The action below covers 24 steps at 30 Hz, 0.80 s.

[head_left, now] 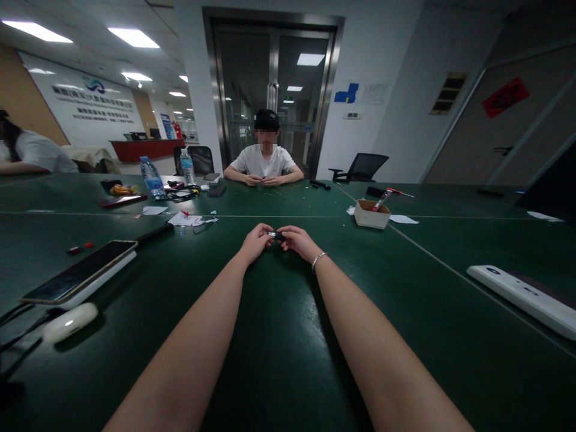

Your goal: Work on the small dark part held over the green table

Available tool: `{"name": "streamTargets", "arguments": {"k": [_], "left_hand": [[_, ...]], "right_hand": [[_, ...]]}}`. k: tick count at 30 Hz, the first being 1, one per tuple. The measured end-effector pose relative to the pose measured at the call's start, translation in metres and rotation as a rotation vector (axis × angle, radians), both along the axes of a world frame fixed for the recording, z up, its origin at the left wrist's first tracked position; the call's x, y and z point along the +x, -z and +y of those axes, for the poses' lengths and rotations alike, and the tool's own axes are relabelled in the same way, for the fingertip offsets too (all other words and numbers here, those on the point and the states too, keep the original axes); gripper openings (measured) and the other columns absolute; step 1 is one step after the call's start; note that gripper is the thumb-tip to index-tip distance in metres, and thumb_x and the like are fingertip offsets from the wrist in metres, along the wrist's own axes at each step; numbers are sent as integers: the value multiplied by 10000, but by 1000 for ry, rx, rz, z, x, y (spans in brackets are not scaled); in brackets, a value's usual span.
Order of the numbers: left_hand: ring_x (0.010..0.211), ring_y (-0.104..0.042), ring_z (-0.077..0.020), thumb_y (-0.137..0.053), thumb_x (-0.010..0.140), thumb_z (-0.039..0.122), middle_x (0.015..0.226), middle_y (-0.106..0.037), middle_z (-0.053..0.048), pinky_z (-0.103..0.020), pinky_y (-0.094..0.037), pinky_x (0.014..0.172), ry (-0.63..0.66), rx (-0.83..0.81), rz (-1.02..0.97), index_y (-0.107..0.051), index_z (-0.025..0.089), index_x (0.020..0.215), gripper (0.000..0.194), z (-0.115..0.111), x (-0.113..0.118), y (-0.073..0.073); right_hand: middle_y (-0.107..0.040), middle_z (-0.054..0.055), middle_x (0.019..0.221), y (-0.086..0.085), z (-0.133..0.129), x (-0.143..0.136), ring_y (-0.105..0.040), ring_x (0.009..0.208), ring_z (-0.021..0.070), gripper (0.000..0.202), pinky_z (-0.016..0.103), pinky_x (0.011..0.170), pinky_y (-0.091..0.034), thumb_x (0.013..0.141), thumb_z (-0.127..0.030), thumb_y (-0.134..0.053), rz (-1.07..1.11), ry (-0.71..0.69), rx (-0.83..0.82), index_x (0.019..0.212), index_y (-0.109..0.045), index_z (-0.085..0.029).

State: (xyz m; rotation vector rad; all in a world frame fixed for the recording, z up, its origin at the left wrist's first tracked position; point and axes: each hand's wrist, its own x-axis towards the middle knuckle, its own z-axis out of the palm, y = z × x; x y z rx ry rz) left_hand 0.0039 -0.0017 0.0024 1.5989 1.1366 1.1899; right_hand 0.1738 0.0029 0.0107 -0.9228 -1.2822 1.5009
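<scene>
A small dark object with a silvery end (275,235) is held between both hands above the green table (279,318). My left hand (258,242) pinches its silvery left end with closed fingers. On its dark right part are the closed fingers of my right hand (297,241), and a silver bracelet (319,260) circles that wrist. The fingertips nearly meet, and they hide part of the object.
To the left lie a phone on a white block (85,273), a white rounded device (69,323), paper scraps (185,220) and bottles (152,176). A small box (371,217) and a white device (522,297) are right. A person (265,159) sits opposite.
</scene>
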Motion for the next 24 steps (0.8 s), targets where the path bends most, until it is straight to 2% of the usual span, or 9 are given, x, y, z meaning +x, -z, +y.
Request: {"name": "streamTargets", "arguments": {"k": [4, 9, 15, 20, 24], "left_hand": [[680, -596, -127, -523, 798, 300, 740, -639, -16, -240, -434, 614, 17, -15, 27, -579, 180, 910, 174, -1, -1, 0], [793, -606, -154, -569, 783, 333, 828, -649, -43, -245, -444, 631, -53, 56, 86, -619, 177, 894, 197, 3, -2, 4], [696, -576, -131, -573, 785, 373, 722, -610, 2, -233, -427, 593, -47, 71, 77, -603, 202, 919, 219, 5, -3, 6], [692, -571, -123, -647, 706, 268, 751, -625, -5, -244, -444, 635, -14, 96, 51, -620, 179, 905, 220, 3, -3, 3], [726, -583, -134, -648, 713, 273, 797, -649, -32, -265, -461, 677, -12, 95, 44, -633, 164, 903, 219, 3, -3, 4]], "right_hand": [[-621, 19, 575, 0, -1, 1, -578, 464, 95, 154, 184, 458, -493, 837, -60, -492, 17, 7, 8, 869, -630, -120], [-623, 21, 574, 0, -1, 1, -570, 454, 90, 118, 187, 465, -501, 834, -80, -536, 6, 6, 16, 877, -638, -122], [-619, 15, 580, 1, 0, 1, -572, 454, 85, 102, 185, 462, -502, 831, -85, -558, 3, 12, 20, 879, -641, -120], [-638, 28, 610, 1, 1, 0, -577, 458, 92, 115, 189, 444, -498, 832, -70, -533, 31, 24, 14, 862, -633, -118], [-638, 30, 602, 2, 1, 0, -579, 455, 92, 145, 184, 436, -495, 838, -50, -500, 34, 33, 0, 861, -629, -113]]}}
